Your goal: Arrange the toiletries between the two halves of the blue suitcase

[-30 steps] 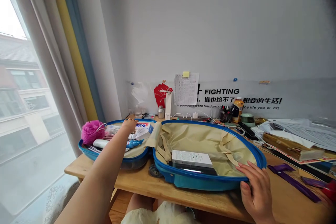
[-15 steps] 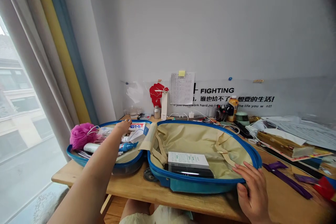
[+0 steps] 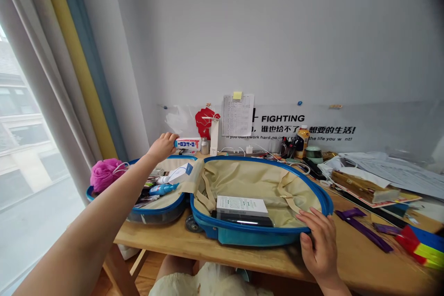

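A small blue suitcase (image 3: 326,203) lies open on a wooden table (image 3: 364,259), with beige lining in both halves. My left hand (image 3: 162,146) is stretched out over the left half and closed round a white box with red and blue print (image 3: 187,143), held up above the case. My right hand (image 3: 319,245) rests on the near right rim of the right half, fingers spread. In the right half lie a white box (image 3: 242,205) and a dark flat item under it. The left half holds a pink bath puff (image 3: 103,173), tubes and small packets.
The table's back and right side are crowded: an orange bottle (image 3: 302,137), a green cup (image 3: 314,153), papers and a book (image 3: 364,185), purple pieces (image 3: 364,229) and coloured blocks (image 3: 421,247). Curtains (image 3: 69,78) and a window are at the left.
My left hand closed on the white printed box in the left half and raised it out of the case. My right hand stayed on the rim.
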A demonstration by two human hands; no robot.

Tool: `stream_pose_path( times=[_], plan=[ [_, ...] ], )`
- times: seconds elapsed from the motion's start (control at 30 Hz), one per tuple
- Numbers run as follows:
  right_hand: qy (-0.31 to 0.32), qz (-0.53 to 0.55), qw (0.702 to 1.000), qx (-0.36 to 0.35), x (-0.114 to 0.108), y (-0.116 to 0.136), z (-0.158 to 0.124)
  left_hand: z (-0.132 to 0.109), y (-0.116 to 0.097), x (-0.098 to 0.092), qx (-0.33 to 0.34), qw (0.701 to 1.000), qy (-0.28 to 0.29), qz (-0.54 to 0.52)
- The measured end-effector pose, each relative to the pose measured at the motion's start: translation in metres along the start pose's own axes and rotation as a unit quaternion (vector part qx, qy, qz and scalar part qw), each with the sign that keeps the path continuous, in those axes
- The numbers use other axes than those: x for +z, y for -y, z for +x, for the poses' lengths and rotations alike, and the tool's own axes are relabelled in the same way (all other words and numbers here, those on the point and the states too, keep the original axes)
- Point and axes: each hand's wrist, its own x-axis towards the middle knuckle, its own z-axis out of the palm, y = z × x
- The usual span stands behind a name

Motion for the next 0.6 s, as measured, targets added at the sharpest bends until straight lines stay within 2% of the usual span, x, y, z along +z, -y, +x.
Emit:
stream_pose_path(
  times=[0.1,0.2,0.4,0.5,0.6],
  plan=[
    [0.006,0.001,1.000,0.007,0.000,0.000,0.000,0.010,-0.039,-0.017,0.053,0.998,-0.014,-0.026],
    [0.010,0.003,1.000,0.012,-0.001,0.000,0.000,0.016,-0.096,-0.020,0.132,0.990,0.005,-0.045],
    [0.014,0.001,1.000,0.001,-0.003,0.003,0.004,0.017,-0.212,0.005,0.251,0.961,0.097,-0.067],
    [0.018,0.000,1.000,0.002,-0.004,0.005,0.005,0.018,-0.251,0.019,0.268,0.949,0.145,-0.083],
    [0.016,0.002,1.000,0.003,-0.005,0.005,0.005,0.022,-0.276,0.028,0.272,0.939,0.183,-0.103]
  ],
)
